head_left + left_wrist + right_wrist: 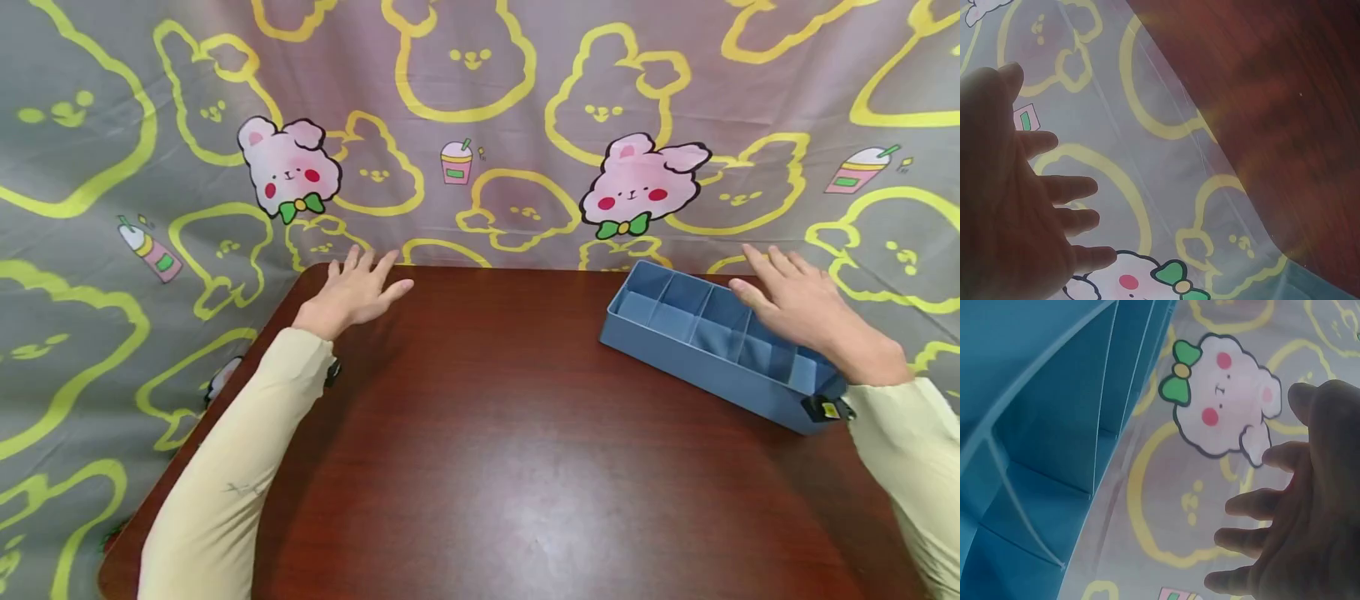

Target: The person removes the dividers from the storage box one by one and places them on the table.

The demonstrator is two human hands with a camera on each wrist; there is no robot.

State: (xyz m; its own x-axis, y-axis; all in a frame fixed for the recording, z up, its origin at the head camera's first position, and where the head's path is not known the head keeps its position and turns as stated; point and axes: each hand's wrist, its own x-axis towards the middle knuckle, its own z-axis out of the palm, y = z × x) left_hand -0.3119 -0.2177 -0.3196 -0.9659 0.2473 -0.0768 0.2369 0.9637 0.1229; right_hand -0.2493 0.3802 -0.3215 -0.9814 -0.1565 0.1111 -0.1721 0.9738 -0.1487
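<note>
A grey curtain (420, 208) printed with yellow animal outlines hangs behind and to the left of the brown table (465, 375), whose glossy top looks hard and slick. Pale long sleeves (217, 483) cover the person's arms. The blue box (697, 367) sits on the table at the far right, set at a slant, its open top facing up and showing what look to be 5 compartments, the near-right end partly behind the right arm. It seems to be thin moulded plastic: probably light, fairly stiff, smooth enough to slide easily, and unlikely to break, though the long walls might flex if squeezed. The soundest hold would be on the outer faces of the 2 short ends, or with both long walls cupped low; the thin dividers look like a poor grip. The right hand (806, 304) hovers over the back of the box, fingers straight and apart, holding nothing; the left hand (354, 293) hangs above the table's far left corner, its fingers likewise spread and holding nothing. A black wrist device (825, 408) on the right carries a yellow patch too small to read. No brand or label shows on the box, and the dark squiggle (243, 487) on the left sleeve forms no readable word.
</note>
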